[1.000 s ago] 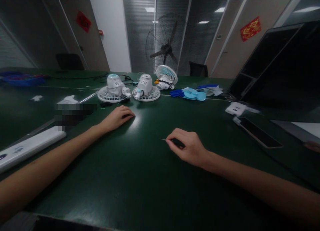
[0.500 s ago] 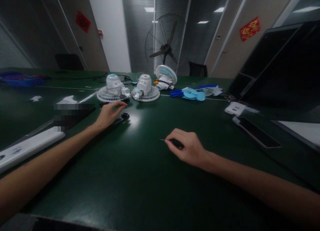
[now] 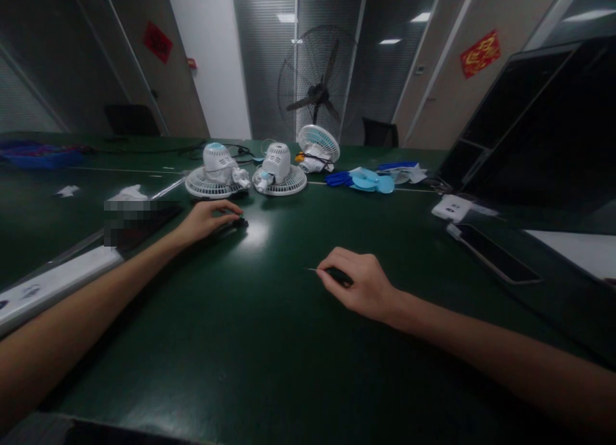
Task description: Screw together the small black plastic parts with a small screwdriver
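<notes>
My left hand (image 3: 208, 220) is low over the table at left, its fingers apart. Close under its thumb and fingertips lies a small black part (image 3: 241, 223); whether the thumb touches it I cannot tell. My right hand (image 3: 357, 279) rests near the middle, closed around the dark handle of a small screwdriver (image 3: 339, 276). The tool's thin metal shaft points left over the green table (image 3: 269, 316). Just beyond my left hand, a white fan head (image 3: 219, 169) lies grille down, with a second fan head (image 3: 280, 169) beside it.
A third small fan (image 3: 317, 148) stands farther back. Light-blue fan blades (image 3: 370, 180) lie to its right, near blue gloves (image 3: 338, 178). A phone (image 3: 495, 252) and a large dark monitor (image 3: 524, 124) are at right. A long white bar (image 3: 58, 284) lies beside my left forearm.
My left hand has come down to the small black part, with its thumb now beside it. My right hand and the screwdriver have stayed about where they were.
</notes>
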### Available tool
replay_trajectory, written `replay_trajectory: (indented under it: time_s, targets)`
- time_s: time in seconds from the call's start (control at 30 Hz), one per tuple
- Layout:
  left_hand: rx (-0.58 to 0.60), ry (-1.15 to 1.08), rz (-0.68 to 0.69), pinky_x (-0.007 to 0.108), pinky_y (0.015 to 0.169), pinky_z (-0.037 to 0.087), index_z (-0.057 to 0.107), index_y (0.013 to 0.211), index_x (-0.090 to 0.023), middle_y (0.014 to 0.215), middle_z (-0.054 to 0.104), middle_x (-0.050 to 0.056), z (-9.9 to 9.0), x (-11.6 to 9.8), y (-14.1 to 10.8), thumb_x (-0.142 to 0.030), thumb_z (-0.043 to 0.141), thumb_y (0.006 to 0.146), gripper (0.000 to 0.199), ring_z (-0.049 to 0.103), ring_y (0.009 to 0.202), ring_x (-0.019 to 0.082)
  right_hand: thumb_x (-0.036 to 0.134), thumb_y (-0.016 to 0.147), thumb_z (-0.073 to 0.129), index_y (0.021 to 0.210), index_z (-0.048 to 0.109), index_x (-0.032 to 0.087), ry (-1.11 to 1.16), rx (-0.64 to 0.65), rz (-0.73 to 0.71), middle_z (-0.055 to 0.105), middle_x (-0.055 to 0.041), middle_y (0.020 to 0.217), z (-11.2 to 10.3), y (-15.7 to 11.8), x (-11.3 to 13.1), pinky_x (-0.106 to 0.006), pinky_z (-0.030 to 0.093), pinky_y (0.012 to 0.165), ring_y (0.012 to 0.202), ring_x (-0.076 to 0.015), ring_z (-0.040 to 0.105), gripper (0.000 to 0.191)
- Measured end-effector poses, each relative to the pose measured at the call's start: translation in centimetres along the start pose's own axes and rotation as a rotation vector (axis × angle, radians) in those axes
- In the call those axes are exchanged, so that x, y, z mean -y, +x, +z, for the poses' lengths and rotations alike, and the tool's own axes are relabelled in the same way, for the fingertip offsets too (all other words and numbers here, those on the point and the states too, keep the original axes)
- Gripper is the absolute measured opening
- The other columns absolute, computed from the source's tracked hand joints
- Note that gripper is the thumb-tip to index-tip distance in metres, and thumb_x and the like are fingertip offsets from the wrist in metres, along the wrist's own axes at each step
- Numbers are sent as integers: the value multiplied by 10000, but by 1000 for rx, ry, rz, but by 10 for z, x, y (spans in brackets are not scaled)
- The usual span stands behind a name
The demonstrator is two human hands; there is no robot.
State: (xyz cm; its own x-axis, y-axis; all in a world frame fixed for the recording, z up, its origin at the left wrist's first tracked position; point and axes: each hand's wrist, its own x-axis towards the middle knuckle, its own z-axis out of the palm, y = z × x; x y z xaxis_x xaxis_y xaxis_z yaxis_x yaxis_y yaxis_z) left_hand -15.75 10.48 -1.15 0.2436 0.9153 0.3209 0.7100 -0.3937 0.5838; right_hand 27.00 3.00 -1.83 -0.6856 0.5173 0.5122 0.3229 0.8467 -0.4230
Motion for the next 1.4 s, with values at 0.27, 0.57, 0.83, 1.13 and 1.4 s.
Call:
replay_trajectory:
  time_s: [0.27,0.57,0.83,1.13,1.4]
  targets:
    - [22,11,-22,477,1061,522,780,1138,-250,1201,763,72,-1,-1,-2,-566,711,896,404,697,1133,281,253,1050,592,1088,711,155,-1,4,4,714,-55,987,1,0,0,-258,557,661,788,-136,655,159]
    - [28,12,-42,499,1060,519,790,1119,-255,1193,767,82,0,1,-1,-579,720,879,409,702,1113,288,260,1051,585,1078,711,156,-8,10,1,720,-61,990,0,1,0,-257,571,668,796,-140,670,166]
    - [44,22,-60,456,1003,543,787,1134,-253,1205,763,85,1,2,-1,-584,725,870,428,702,1091,274,267,1050,583,1081,712,159,-15,6,-5,720,-59,986,0,1,0,-259,567,669,792,-140,667,171]
    - [77,81,-59,383,881,544,781,1143,-249,1123,756,76,4,8,0,-586,734,860,443,689,983,249,249,1040,596,1072,711,159,-29,-7,-9,718,-58,971,2,1,-1,-256,561,671,786,-140,666,150]
    - [327,-46,171,331,813,520,740,1120,-236,1052,727,56,47,-72,-15,-472,695,943,298,665,931,215,253,1039,596,1080,714,166,-57,25,-19,720,-53,975,1,2,-1,-252,548,671,785,-140,664,151]
